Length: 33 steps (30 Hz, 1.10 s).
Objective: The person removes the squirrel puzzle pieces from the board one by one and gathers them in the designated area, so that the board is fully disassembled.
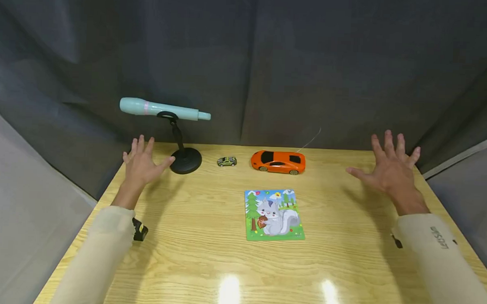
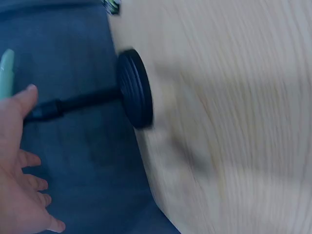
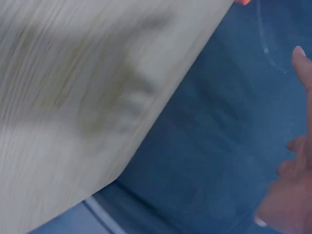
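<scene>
My left hand [image 1: 141,165] is spread in the air over the table's left side, near a black microphone stand [image 1: 186,160]. A light blue microphone [image 1: 170,110] lies across the stand's cradle. In the left wrist view the thumb overlaps the stand's pole, whose round base [image 2: 135,89] shows at the table edge. On the right, my right hand [image 1: 391,173] hovers with fingers spread and holds nothing. Between the hands are a small green toy car [image 1: 227,161], a larger orange toy car [image 1: 278,162] and a picture puzzle [image 1: 274,215] of a grey squirrel with an acorn.
The wooden table [image 1: 191,257] has dark grey curtain [image 1: 311,69] behind it and pale panels at both sides. A thin clear wire [image 1: 311,138] rises from behind the orange car. Two bright reflections lie on the tabletop's near part.
</scene>
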Motion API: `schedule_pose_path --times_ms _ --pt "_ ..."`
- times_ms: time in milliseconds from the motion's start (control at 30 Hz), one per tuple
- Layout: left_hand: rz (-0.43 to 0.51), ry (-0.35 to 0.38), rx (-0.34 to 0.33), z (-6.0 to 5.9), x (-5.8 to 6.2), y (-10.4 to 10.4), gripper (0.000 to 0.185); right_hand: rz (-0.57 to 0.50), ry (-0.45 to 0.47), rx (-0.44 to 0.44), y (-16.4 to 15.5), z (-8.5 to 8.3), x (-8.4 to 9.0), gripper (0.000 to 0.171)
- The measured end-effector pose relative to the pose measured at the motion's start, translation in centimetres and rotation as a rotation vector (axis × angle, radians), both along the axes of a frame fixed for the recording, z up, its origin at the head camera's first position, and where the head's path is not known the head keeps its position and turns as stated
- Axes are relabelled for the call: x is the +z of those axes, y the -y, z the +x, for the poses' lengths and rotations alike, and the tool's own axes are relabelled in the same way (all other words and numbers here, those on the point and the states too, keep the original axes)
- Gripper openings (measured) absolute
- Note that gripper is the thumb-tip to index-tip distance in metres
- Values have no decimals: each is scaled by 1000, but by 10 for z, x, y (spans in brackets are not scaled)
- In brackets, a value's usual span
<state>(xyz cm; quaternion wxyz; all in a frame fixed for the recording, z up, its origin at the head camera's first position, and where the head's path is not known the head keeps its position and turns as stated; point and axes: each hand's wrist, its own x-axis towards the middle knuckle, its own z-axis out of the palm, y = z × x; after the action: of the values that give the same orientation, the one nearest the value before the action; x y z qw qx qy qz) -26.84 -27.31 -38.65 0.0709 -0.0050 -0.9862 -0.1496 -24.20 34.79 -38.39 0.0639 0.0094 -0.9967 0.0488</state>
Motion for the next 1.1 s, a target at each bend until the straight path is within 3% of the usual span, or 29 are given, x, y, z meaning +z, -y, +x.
schedule_pose_path --times_ms 367,633,867,1100 --pt "159 -103 -82 -1 5 -55 68 -158 57 176 36 19 2 107" --pt "111 -17 -143 -10 0 -98 66 -206 106 300 59 39 -8 98" --pt "266 148 -215 -14 -6 -130 66 -217 152 365 82 51 -21 89" --pt "311 181 -327 -16 -17 -166 54 -191 152 449 103 66 -39 77"
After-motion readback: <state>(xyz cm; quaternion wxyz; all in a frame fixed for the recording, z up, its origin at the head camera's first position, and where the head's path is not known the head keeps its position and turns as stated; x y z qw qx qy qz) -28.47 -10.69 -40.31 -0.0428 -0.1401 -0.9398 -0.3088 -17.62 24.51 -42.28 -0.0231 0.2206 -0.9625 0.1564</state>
